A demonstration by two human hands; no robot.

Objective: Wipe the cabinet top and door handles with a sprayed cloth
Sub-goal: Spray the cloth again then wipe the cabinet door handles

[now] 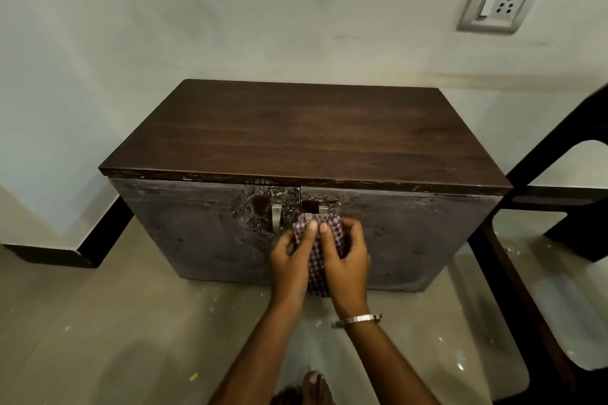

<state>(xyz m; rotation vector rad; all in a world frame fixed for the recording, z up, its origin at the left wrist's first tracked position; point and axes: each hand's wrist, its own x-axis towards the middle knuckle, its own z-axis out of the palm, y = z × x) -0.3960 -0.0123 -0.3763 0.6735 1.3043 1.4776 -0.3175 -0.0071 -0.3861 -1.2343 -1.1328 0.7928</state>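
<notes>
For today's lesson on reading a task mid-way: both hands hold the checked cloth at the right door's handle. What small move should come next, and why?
Probably draw the cloth down along the right handle. The left hand and right hand both grip the cloth wrapped over that handle's lower part, so a short stroke would wipe it. The left handle stands bare beside it and could follow.

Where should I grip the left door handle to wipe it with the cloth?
Come from the front and wrap the checked cloth round the left handle's bare vertical strip, pinching from both sides. It stands proud of the door and nothing covers it; both hands are at the right handle.
</notes>
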